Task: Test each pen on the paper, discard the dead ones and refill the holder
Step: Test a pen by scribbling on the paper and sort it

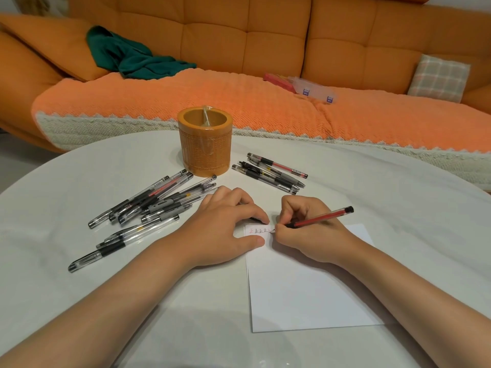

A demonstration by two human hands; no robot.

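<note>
Mid-frame, the right hand is gripping a red pen, its tip writing near the top of the paper. The left hand is pressing that corner, fingers bent. Whether they are holding something, I cannot tell. I think keeping the paper still and writing gently is helping most.

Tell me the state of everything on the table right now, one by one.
paper, flat, a row of marks at its top left.
pen holder, upright, no pens showing above its rim.
red pen, gripped by the right hand, tip on the paper.
left hand, resting on the paper's top left corner.
left pens, loose pile lying flat.
right pens, lying side by side.
</note>
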